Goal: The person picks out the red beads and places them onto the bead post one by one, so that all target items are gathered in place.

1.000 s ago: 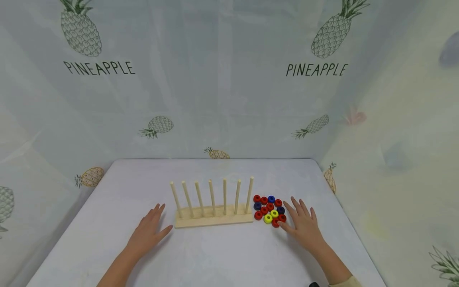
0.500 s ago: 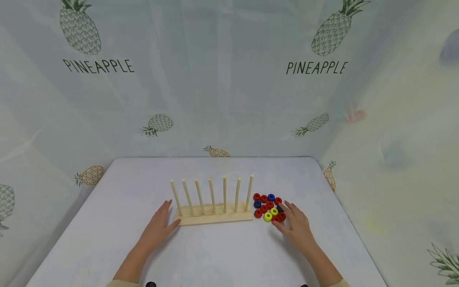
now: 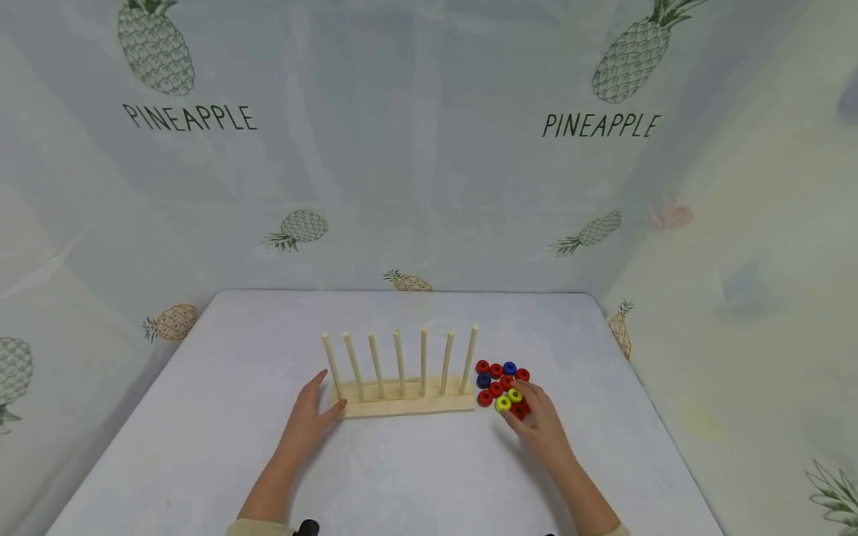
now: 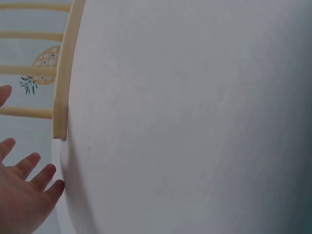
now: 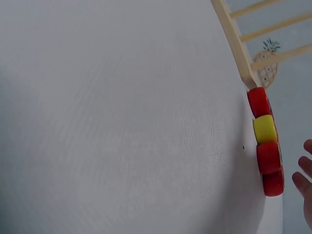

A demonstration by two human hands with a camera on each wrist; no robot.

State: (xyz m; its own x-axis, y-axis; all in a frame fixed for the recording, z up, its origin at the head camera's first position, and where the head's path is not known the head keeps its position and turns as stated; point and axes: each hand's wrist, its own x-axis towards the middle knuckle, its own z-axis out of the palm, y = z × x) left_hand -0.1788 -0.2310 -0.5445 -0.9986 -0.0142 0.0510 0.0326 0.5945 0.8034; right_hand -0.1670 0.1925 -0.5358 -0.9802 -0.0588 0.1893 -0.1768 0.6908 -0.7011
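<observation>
A wooden peg rack (image 3: 409,408), a flat base with a row of several upright dowels, stands mid-table. My left hand (image 3: 308,424) is at its left end, thumb and fingers spread on either side of the corner. In the left wrist view the fingers (image 4: 43,178) are apart and relaxed, just past the end of the base. Over on the right, my right hand (image 3: 544,428) hovers at the near right side of a cluster of small rings: red (image 3: 480,402), yellow (image 3: 499,407) and blue (image 3: 506,371). Its thumb and fingers are parted, partly hiding the rightmost rings.
The white table (image 3: 415,476) spreads in front of the rack. A pale curtain (image 3: 415,149) with pineapple prints hangs behind it and along both sides. The ring cluster lies close beside the rack's right end, flat on the table.
My left hand has moved right and forward, up to the rack's end. The right hand has shifted left over the rings, its thumb and fingers closer together. Rack and rings stay put.
</observation>
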